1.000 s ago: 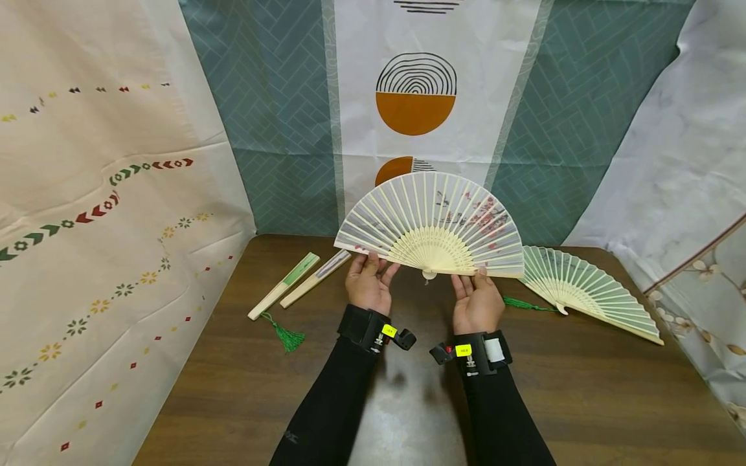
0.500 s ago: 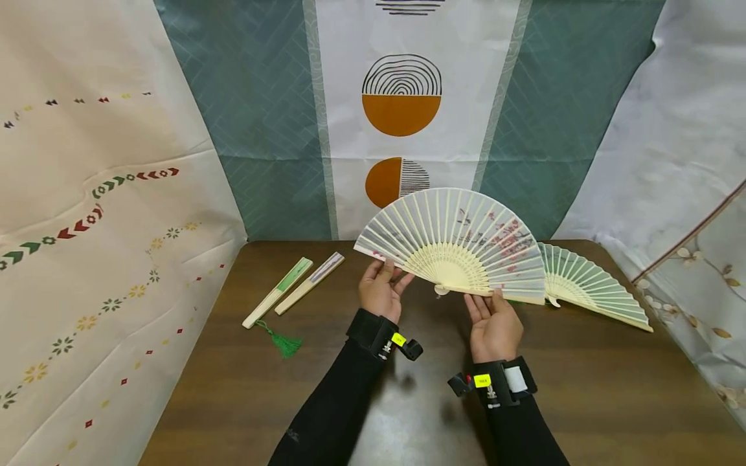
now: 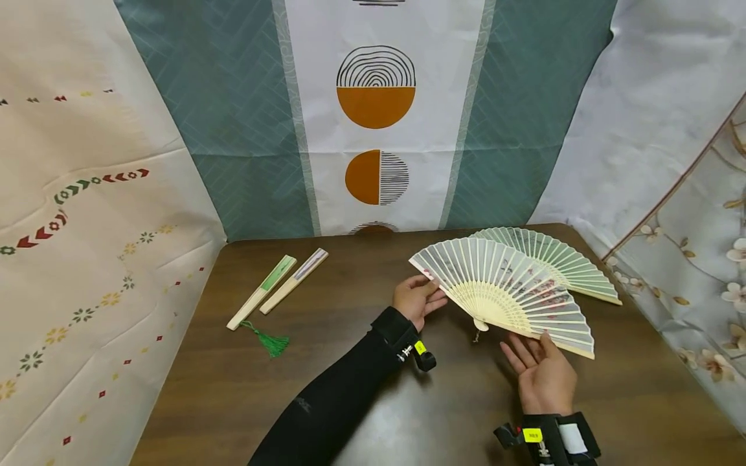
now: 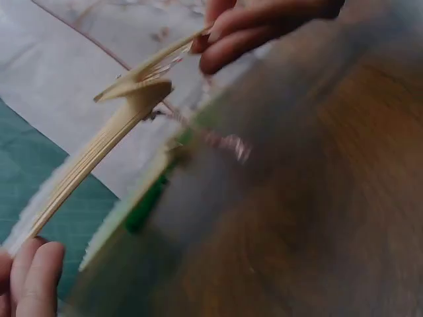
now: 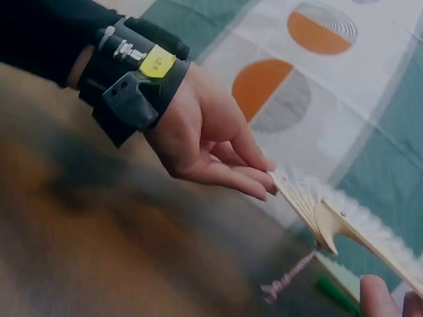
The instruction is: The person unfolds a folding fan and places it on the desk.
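Note:
A spread folding fan (image 3: 495,291) of pale slats and white cloth with red blossoms is held above the table by both hands. At its left end my left hand (image 3: 416,301) pinches the outer slat between thumb and fingers. Toward the right end my right hand (image 3: 544,375) grips the lower edge, thumb on top and fingers beneath. A pinkish tassel (image 4: 228,142) hangs from the pivot in the left wrist view. Behind it lies a spread green fan (image 3: 550,255), partly hidden by the white one; its green tassel (image 4: 147,201) shows in the left wrist view.
Two folded fans lie at the table's left: a green folded fan (image 3: 262,291) with a green tassel (image 3: 272,343), and a greyish folded fan (image 3: 294,280) beside it. Patterned cloths hang behind and at both sides of the wooden table (image 3: 245,401).
Both hands have carried the spread white fan rightward and lower, so that it overlaps the green one in view. The head view has turned to the right.

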Motion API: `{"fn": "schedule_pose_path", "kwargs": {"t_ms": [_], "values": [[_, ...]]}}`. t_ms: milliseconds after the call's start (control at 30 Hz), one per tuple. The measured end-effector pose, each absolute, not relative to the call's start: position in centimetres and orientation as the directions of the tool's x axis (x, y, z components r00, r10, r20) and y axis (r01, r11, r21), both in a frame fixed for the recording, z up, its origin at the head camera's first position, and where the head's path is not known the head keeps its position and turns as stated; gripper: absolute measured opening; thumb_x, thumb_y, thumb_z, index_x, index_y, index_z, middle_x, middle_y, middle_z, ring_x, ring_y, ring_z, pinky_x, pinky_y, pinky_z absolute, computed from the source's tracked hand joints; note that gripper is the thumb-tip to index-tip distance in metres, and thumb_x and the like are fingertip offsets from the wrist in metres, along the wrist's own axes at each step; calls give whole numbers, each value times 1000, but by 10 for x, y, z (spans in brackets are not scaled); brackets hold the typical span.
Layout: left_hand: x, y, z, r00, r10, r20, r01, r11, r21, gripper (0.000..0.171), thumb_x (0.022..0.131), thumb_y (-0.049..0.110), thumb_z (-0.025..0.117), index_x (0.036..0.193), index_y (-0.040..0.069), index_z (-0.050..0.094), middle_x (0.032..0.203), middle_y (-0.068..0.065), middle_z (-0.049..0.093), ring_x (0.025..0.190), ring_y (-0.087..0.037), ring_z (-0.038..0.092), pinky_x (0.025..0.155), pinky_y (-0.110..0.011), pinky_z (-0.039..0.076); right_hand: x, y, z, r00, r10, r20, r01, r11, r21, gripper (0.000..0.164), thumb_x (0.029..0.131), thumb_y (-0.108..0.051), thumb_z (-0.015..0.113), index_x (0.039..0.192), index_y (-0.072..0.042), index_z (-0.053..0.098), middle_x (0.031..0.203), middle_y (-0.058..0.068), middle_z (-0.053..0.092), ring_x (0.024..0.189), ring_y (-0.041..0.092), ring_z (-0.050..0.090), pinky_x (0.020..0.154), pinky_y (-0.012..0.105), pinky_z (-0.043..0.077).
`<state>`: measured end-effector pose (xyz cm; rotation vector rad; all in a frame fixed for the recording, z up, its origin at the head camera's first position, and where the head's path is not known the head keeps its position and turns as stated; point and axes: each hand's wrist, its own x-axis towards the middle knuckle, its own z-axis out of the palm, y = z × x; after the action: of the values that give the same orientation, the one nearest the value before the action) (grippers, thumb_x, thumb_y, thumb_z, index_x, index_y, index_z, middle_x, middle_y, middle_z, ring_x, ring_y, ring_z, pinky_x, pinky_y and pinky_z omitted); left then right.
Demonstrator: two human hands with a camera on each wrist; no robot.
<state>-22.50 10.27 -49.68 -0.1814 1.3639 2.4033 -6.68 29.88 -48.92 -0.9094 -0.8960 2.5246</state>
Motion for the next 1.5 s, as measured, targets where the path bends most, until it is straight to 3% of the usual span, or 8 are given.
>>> {"fn": "schedule_pose_path", "kwargs": {"t_ms": [167, 333, 500, 667, 867, 1067, 1233, 1500], "values": [[-231, 108, -500, -889, 302, -344, -443, -379, 813, 11, 108, -7, 71, 117, -4, 67, 96, -8, 78, 84, -20, 85, 98, -49, 73, -55, 318, -497, -752, 422, -506, -32, -790, -612, 35, 122, -33, 49, 156, -25, 46, 103, 1, 78, 93, 21, 87, 79, 41, 76], [-232, 111, -499, -869, 324, -374, -466, -285, 838, 11, 108, -6, 70, 119, -7, 68, 109, -22, 84, 100, -31, 87, 102, -51, 71, -42, 333, -509, -764, 350, -542, 64, -795, -603, 60, 123, -34, 40, 179, -32, 20, 93, -3, 81, 96, 15, 85, 88, 33, 75], [-230, 113, -498, -856, 331, -397, -477, -207, 854, 20, 111, -3, 65, 127, -14, 68, 115, -28, 79, 103, -31, 86, 104, -49, 71, -28, 348, -516, -768, 269, -582, 133, -821, -556, 64, 123, -32, 34, 181, -33, 6, 94, -2, 82, 98, 12, 84, 95, 27, 72], [-230, 111, -497, -853, 324, -410, -483, -190, 855, 19, 110, -6, 64, 126, -17, 67, 126, -36, 78, 99, -31, 86, 105, -50, 70, -23, 355, -517, -756, 241, -609, 170, -826, -538, 56, 123, -30, 32, 177, -32, 17, 95, -2, 83, 98, 12, 84, 98, 27, 72], [-229, 109, -499, -847, 317, -427, -491, -157, 857, 14, 108, -9, 65, 120, -16, 68, 126, -36, 78, 95, -31, 86, 102, -52, 71, -21, 354, -514, -752, 270, -602, 185, -790, -585, 18, 125, -23, 36, 138, -19, 49, 96, 0, 84, 97, 15, 85, 95, 32, 74], [-232, 114, -504, -844, 293, -450, -491, -82, 867, 9, 108, -5, 68, 116, -9, 71, 128, -35, 79, 97, -32, 85, 100, -55, 71, -25, 350, -510, -730, 312, -608, 228, -728, -647, 52, 124, -28, 40, 173, -26, 23, 93, -9, 82, 98, 9, 84, 97, 31, 73], [-233, 109, -501, -842, 307, -444, -470, -13, 883, 14, 108, -4, 67, 119, -11, 71, 121, -36, 80, 101, -36, 86, 101, -58, 71, -26, 349, -508, -721, 329, -610, 250, -698, -671, 55, 123, -31, 40, 174, -26, 20, 91, -11, 81, 98, 7, 83, 97, 34, 74], [-244, 102, -512, -851, 282, -443, -423, 133, 896, 7, 105, 0, 75, 107, -7, 77, 85, -15, 83, 70, -21, 83, 63, -34, 74, -29, 344, -508, -694, 366, -620, 247, -688, -682, 50, 121, -28, 48, 168, -30, 31, 91, -11, 81, 96, 8, 83, 92, 38, 75]]}}
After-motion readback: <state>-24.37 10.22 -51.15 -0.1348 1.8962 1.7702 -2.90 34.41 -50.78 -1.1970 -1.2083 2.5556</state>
